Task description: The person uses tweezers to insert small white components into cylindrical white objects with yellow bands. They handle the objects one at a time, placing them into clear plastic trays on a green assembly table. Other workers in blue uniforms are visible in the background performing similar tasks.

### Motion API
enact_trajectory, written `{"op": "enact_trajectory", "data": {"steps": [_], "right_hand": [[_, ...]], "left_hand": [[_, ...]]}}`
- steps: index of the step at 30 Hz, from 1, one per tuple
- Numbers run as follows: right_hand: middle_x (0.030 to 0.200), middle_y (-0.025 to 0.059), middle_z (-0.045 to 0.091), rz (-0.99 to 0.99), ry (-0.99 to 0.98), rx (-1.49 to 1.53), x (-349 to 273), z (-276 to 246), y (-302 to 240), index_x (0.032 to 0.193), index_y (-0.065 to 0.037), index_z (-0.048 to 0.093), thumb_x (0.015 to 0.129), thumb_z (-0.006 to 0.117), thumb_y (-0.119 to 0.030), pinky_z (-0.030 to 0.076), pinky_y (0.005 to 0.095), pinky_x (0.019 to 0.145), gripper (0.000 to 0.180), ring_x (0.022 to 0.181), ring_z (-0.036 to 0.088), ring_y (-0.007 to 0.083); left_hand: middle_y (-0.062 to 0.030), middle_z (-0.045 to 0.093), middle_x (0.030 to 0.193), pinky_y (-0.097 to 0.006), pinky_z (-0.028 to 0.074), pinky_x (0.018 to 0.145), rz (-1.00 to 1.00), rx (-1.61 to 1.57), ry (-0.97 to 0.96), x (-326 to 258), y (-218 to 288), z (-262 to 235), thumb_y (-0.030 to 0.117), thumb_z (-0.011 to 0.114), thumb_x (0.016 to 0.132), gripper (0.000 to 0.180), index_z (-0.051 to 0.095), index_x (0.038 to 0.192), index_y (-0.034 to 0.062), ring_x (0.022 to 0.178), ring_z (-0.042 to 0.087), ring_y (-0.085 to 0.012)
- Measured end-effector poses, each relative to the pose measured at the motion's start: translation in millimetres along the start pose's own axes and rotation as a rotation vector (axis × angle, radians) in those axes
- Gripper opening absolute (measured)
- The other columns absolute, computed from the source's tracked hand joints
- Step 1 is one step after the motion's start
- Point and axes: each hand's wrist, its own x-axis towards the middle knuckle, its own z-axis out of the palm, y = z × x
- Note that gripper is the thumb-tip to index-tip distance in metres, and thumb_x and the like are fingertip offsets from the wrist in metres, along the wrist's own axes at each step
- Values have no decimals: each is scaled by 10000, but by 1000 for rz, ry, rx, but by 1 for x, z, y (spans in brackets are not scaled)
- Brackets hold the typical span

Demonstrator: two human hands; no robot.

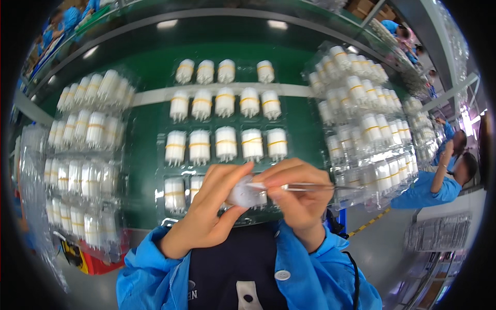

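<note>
My left hand [209,206] is closed around a white cylinder [243,196], its end face turned up and towards me. In my right hand [299,194] is a slim metal tool that looks like a pair of tweezers [310,186], pinched between thumb and fingers. The tool's tip meets the cylinder near its upper edge; fingertips hide the exact contact. Beneath and beyond both hands lies a clear plastic tray [246,72] with rows of white cylinders [226,143], each with a yellow band and short prongs at the bottom. My hands cover part of the nearest row.
Stacked clear trays of similar cylinders stand at the left [85,170] and right [372,129] of the green bench [147,129]. A red bin [103,262] is below on the left. People in blue [429,186] are at the right and far left.
</note>
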Motion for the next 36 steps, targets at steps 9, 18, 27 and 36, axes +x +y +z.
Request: {"op": "enact_trajectory", "data": {"steps": [9, 18, 27, 36], "right_hand": [[809, 123, 661, -164, -149, -207, 9, -9, 4, 878, -10, 667, 789, 698, -19, 500, 339, 603, 95, 708, 647, 292], [778, 98, 585, -115, -126, -113, -5, -19, 2, 903, -31, 616, 865, 641, -89, 441, 330, 577, 74, 671, 588, 248], [856, 121, 622, -90, -78, -16, -15, -26, 3, 935, -10, 623, 883, 637, -90, 462, 319, 619, 97, 714, 604, 245], [931, 137, 640, -47, -15, 88, -23, -29, 7, 988, 14, 639, 877, 653, -75, 489, 301, 668, 143, 777, 624, 209]], "left_hand": [[-224, 517, 1160, -415, 442, 893, 131, 336, 5, 2, -14, 5, -10, 599, 751, 547, 487, 1283, -65, 1020, 521, -364], [-179, 453, 1211, -336, 390, 980, 13, 139, 0, -3, -14, 22, -10, 547, 767, 520, 454, 1271, -97, 1128, 491, -260], [-181, 492, 1288, -376, 418, 964, 59, 297, -32, 3, 0, 25, 87, 623, 901, 438, 498, 1306, -23, 1166, 512, -312], [-179, 497, 1267, -352, 435, 938, 42, 251, -55, 5, -3, 27, 89, 607, 909, 434, 492, 1312, -23, 1137, 533, -292]]}}
